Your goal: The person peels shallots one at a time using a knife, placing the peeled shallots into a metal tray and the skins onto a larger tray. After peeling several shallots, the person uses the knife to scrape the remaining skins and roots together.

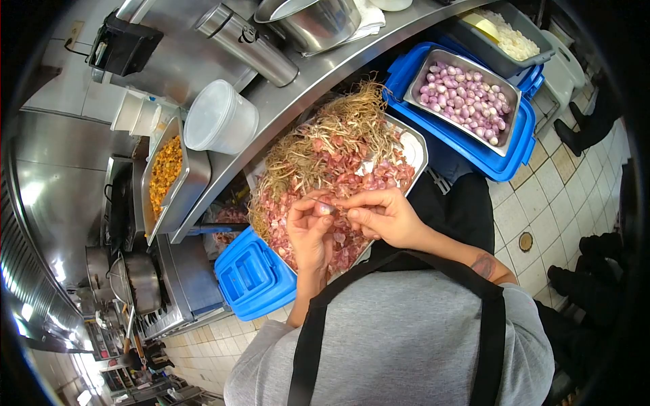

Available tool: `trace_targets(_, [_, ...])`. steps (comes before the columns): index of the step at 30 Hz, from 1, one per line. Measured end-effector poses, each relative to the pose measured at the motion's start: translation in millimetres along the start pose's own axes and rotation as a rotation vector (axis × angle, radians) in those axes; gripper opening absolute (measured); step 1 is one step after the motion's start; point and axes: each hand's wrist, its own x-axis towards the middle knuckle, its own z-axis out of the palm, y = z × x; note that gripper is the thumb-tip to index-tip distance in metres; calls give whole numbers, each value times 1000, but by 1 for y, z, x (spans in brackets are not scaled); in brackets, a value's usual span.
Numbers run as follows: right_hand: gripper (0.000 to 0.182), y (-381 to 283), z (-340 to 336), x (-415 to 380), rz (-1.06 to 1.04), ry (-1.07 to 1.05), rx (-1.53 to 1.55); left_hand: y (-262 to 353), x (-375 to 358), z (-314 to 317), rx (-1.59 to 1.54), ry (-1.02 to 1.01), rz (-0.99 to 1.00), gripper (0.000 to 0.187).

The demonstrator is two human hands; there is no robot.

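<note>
In front of my chest, my left hand (311, 227) is closed on a small pale shallot (326, 210) at its fingertips. A thin dark sliver shows beside the bulb; I cannot make out what it is. Close to the shallot, my right hand (384, 215) is pinched, thumb against forefinger, and what sits between them is too small to name. Both hands are over a large metal tray (418, 145) heaped with reddish shallot skins (338, 179) and stringy dried roots (294, 159).
To the right, peeled shallots (467, 101) fill a metal pan on a blue lid (511, 166). Another blue lid (254, 277) lies left of the tray. The steel counter (318, 74) carries a plastic tub (220, 118) and a steel flask (247, 44). People's dark shoes (569, 139) show at right.
</note>
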Motion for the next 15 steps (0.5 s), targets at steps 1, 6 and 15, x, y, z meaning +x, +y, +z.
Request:
trace_targets(1, [25,0,-2,1,32,-18,38,1,-1,-1,-3,7,-26,34])
trace_targets(6, [24,-12,-12,6,85,86,124,6,-8,1,-56,-87,-108,37])
trace_targets(15, [28,-14,-10,1,-86,123,-346,7,-2,12,-25,-26,-78,35])
